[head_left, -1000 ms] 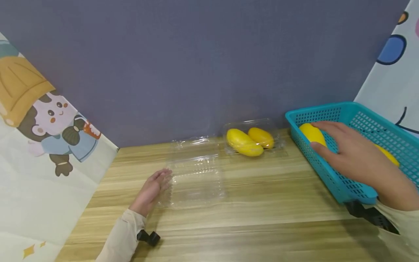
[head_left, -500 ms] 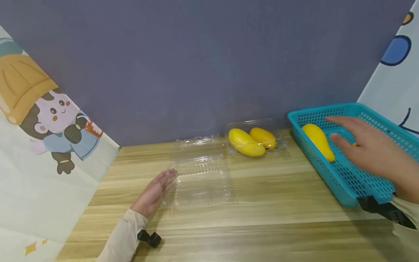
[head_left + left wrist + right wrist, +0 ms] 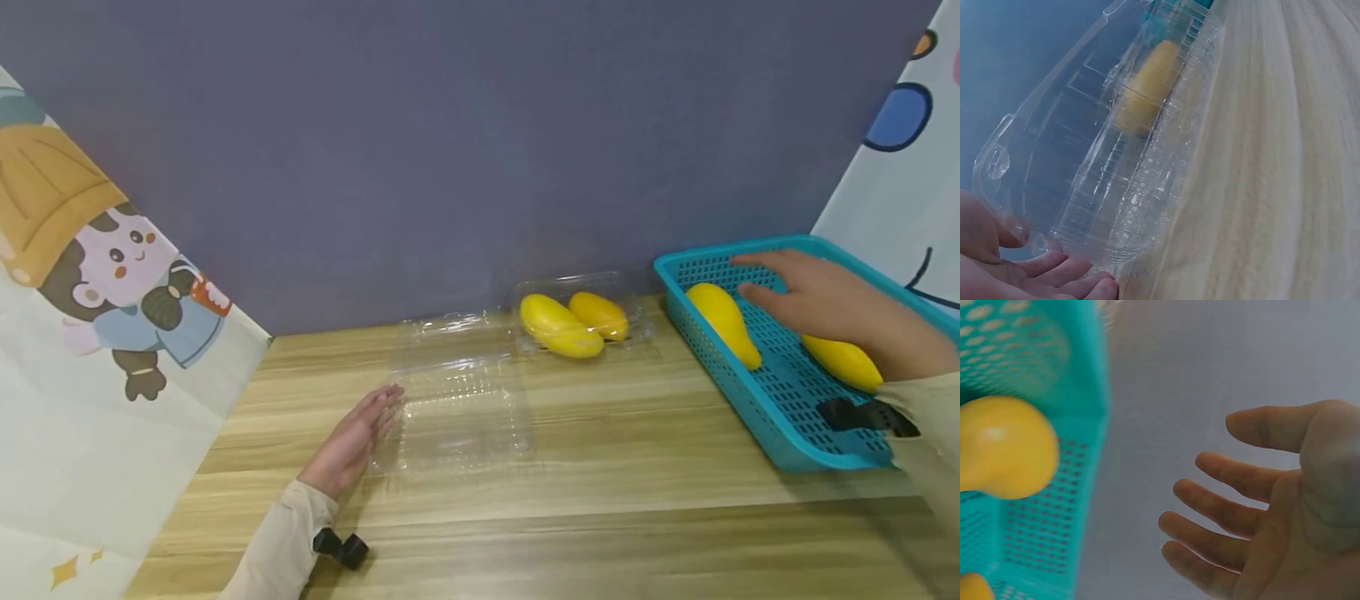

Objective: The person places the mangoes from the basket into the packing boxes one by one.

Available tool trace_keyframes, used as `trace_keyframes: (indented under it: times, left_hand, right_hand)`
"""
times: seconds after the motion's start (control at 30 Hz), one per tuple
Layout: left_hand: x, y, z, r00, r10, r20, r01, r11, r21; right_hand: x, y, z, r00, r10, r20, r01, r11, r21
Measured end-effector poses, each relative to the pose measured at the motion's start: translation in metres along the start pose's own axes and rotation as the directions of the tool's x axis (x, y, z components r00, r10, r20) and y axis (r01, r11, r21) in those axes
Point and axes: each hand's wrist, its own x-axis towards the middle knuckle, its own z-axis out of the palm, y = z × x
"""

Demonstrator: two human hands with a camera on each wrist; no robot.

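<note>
Beside an unfolded clear plastic clamshell box (image 3: 465, 425) on the table, my left hand (image 3: 356, 442) lies with fingers extended along its left side. In the left wrist view, the fingertips are right at the rim of the box. My right hand (image 3: 832, 304) hovers over the teal basket (image 3: 765, 429) with fingers spread and nothing in it. Under that hand, one yellow mango (image 3: 723, 325) lies by the basket's left wall. Another mango (image 3: 843, 362) lies farther right, partly covered by the wrist.
A second clear box (image 3: 637, 317) holding two mangoes (image 3: 562, 327) stands at the back, between the open box and the basket. A grey-blue panel (image 3: 450, 167) rises behind the wooden table (image 3: 600, 533). Printed cloths with cartoon pictures hang at both sides.
My right hand has moved off the mango at the basket's left wall, to the right and upward, uncovering both mangoes. My left hand stays at the box.
</note>
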Motion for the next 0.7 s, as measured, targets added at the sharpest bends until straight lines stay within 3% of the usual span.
trace_keyframes:
  times: [0.4,0.7]
  left_hand:
    - [0.001,-0.003,0.0,0.999,0.031,0.011,-0.031,1.0,-0.004]
    - [0.002,-0.003,-0.003,0.999,0.051,0.005,-0.051,0.998,-0.032]
  right_hand:
    - [0.035,0.036,0.04,0.977,0.073,0.201,-0.093,0.991,0.092]
    - [0.049,0.047,0.061,0.968,0.107,0.228,-0.146,0.976,0.161]
